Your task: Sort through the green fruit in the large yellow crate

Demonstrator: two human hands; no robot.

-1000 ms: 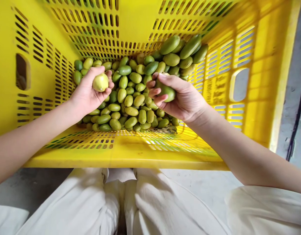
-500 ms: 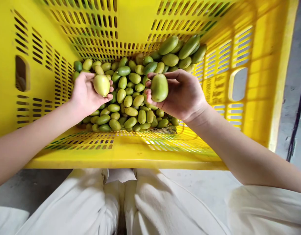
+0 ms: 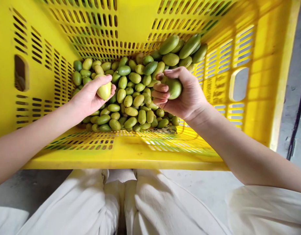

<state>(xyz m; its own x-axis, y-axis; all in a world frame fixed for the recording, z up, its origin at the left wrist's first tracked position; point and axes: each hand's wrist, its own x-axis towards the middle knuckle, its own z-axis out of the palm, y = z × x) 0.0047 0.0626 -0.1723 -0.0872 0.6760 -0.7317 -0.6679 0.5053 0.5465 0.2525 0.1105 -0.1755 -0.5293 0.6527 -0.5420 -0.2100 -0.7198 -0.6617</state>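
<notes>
Yellow crate holds pile of green fruit. Left hand grips pale fruit above pile, near crate's left wall. Right hand clasps greener fruit over pile's right side.

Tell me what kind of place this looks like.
Probably a fruit sorting or packing spot: a slotted yellow plastic crate holding a pile of small green fruits stands on a bare concrete floor, each hand holding one fruit.

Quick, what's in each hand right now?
Left hand: closed around a yellow-green fruit.
Right hand: closed around a green fruit.
</notes>
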